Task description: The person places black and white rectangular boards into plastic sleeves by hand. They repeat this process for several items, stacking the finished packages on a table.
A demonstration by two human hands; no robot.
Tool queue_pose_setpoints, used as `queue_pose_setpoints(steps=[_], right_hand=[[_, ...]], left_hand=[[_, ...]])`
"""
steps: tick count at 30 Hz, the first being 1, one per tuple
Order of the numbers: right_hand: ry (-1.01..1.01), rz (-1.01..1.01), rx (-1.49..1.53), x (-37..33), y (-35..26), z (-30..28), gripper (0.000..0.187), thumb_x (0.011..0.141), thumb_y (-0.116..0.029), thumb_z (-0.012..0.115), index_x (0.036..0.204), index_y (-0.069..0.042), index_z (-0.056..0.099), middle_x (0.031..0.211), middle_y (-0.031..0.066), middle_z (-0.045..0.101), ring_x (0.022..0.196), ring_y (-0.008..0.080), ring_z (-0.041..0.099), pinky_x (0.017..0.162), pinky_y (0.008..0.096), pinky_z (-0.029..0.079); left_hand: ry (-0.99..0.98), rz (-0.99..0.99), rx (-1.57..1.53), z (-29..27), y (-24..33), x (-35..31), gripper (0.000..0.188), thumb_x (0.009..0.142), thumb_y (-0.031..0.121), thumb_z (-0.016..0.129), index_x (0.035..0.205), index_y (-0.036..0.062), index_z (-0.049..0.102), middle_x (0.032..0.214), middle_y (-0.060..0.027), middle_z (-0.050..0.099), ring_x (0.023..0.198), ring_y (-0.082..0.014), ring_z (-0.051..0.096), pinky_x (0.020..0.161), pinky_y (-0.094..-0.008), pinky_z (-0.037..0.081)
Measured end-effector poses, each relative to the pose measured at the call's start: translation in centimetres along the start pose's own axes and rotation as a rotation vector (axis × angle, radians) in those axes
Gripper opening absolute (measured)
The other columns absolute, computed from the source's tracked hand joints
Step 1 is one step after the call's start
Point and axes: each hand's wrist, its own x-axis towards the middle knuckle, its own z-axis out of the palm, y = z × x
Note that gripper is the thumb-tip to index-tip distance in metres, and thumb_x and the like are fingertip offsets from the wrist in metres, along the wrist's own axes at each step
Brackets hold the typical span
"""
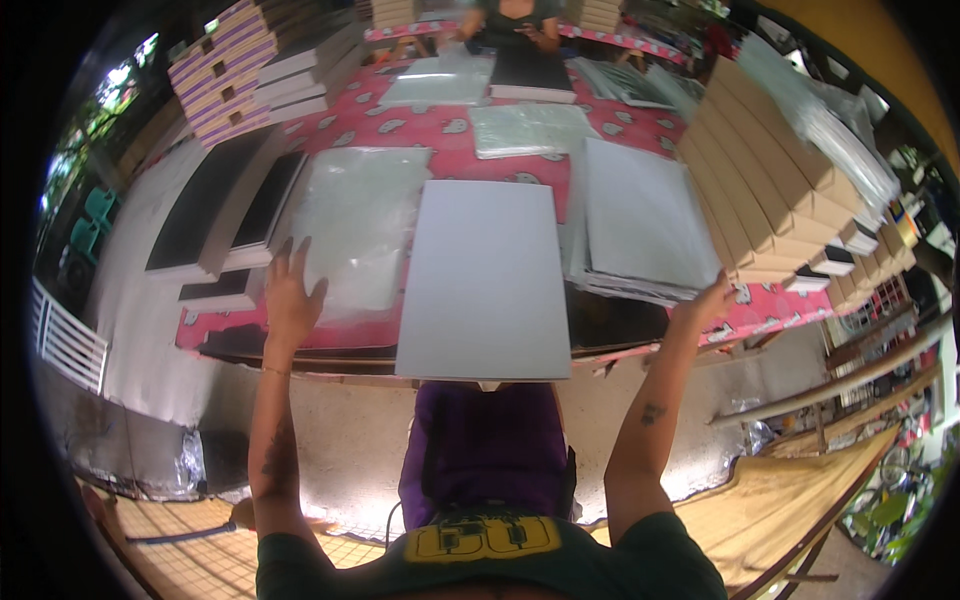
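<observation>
A smooth white rectangular panel (pixel 482 280), perhaps a box lid or board, lies in front of me, its near end at the table's front edge. Neither hand touches it. My left hand (pixel 292 302) is open with fingers spread, beside a stack of clear plastic sleeves (pixel 362 225) and next to black-and-white boxes (pixel 265 205). My right hand (pixel 706 303) is at the near corner between a stack of white sheets (pixel 645 215) and a row of brown cardboard boxes (pixel 765 180). Its fingers look loosely extended, partly blurred, with nothing visible in them.
The table has a pink patterned cover (pixel 345 118). Purple-striped boxes (pixel 222 75) are piled at the far left. More plastic sleeves (pixel 530 130) lie beyond the panel. Across the table a person (pixel 515 30) is by a black box (pixel 532 75). Plastic packs (pixel 820 105) top the brown boxes.
</observation>
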Motion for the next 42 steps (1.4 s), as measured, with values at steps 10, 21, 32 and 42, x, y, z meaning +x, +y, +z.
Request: queue_pose_setpoints(steps=[10, 21, 32, 42], right_hand=[[-1.651, 0.479, -0.201, -26.3, -0.3, 1.2, 0.042, 0.088, -0.024, 0.064, 0.124, -0.007, 0.051, 0.111, 0.0043, 0.057, 0.105, 0.0169, 0.056, 0.090, 0.0357, 0.045], [-1.158, 0.520, -0.319, -17.0, 6.7, 4.7, 0.024, 0.092, -0.030, 0.059, 0.101, -0.008, 0.059, 0.075, -0.0055, 0.052, 0.058, 0.0032, 0.045, 0.045, 0.0187, 0.035], [-1.108, 0.639, -0.322, -12.7, 1.1, 2.2, 0.031, 0.095, -0.033, 0.053, 0.100, -0.004, 0.061, 0.073, -0.0026, 0.051, 0.059, 0.0063, 0.045, 0.054, 0.0229, 0.040], [-1.393, 0.279, -0.372, -18.8, 0.7, 0.9, 0.025, 0.093, -0.023, 0.057, 0.108, -0.004, 0.065, 0.081, -0.0020, 0.057, 0.070, 0.0060, 0.045, 0.068, 0.0208, 0.039]], left_hand=[[0.114, -0.123, -0.422, 0.5, 4.9, 5.2, 0.018, 0.080, 0.017, 0.067, 0.082, 0.0017, 0.059, 0.058, -0.0165, 0.053, 0.048, -0.0313, 0.049, 0.049, -0.0386, 0.039], [0.152, -0.474, -1.269, -0.4, -3.4, 7.6, 0.021, 0.092, 0.022, 0.053, 0.084, 0.0028, 0.058, 0.064, -0.0028, 0.058, 0.060, -0.0149, 0.059, 0.057, -0.0312, 0.052], [-0.408, 0.080, 0.202, 2.4, -0.6, 3.0, 0.026, 0.086, 0.008, 0.054, 0.111, 0.0023, 0.059, 0.091, -0.0208, 0.063, 0.082, -0.0372, 0.062, 0.071, -0.0450, 0.051], [-0.269, -0.005, -0.489, 4.2, 16.2, -1.2, 0.037, 0.083, 0.033, 0.065, 0.107, 0.0061, 0.063, 0.109, -0.0145, 0.059, 0.089, -0.0342, 0.061, 0.077, -0.0410, 0.050]])
